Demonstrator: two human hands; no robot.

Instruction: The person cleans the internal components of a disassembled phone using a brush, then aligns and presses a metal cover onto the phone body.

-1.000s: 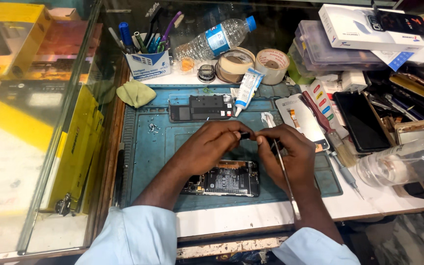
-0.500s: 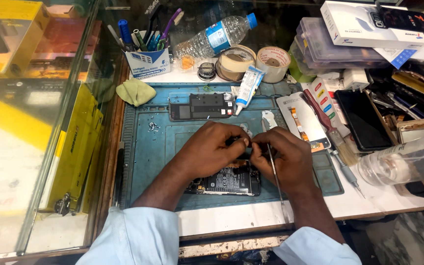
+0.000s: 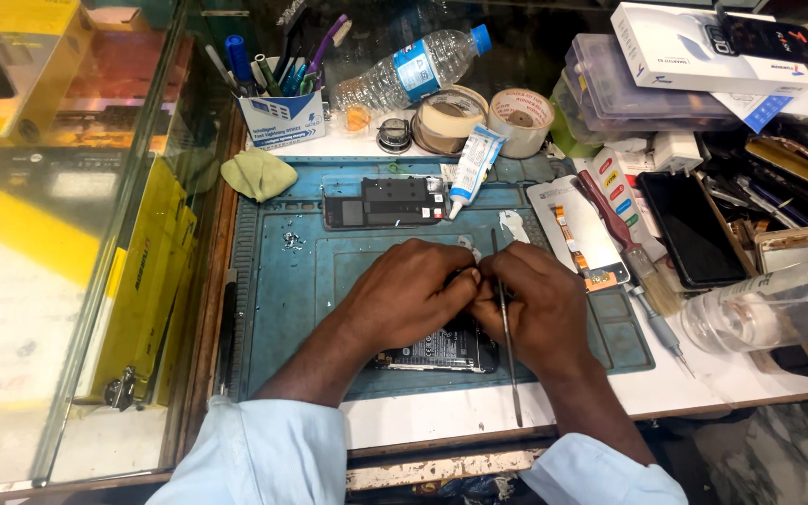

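An opened phone (image 3: 441, 348) with its back removed is pressed flat on the blue work mat (image 3: 282, 309), largely hidden beneath both hands. The left hand (image 3: 409, 295) lies over the phone's upper part, its grip narrowed, fingertips pinched at a point too small to make out. The right hand (image 3: 540, 313) touches the left, its grip closed around a thin metal pry tool (image 3: 507, 337), which is held nearly upright across the fingers. Just beyond the grips, a detached phone back panel (image 3: 383, 202) and a white glue tube (image 3: 472, 166) are seen on the mat. Tape rolls (image 3: 483, 117) stand farther off on the desk (image 3: 479, 407).
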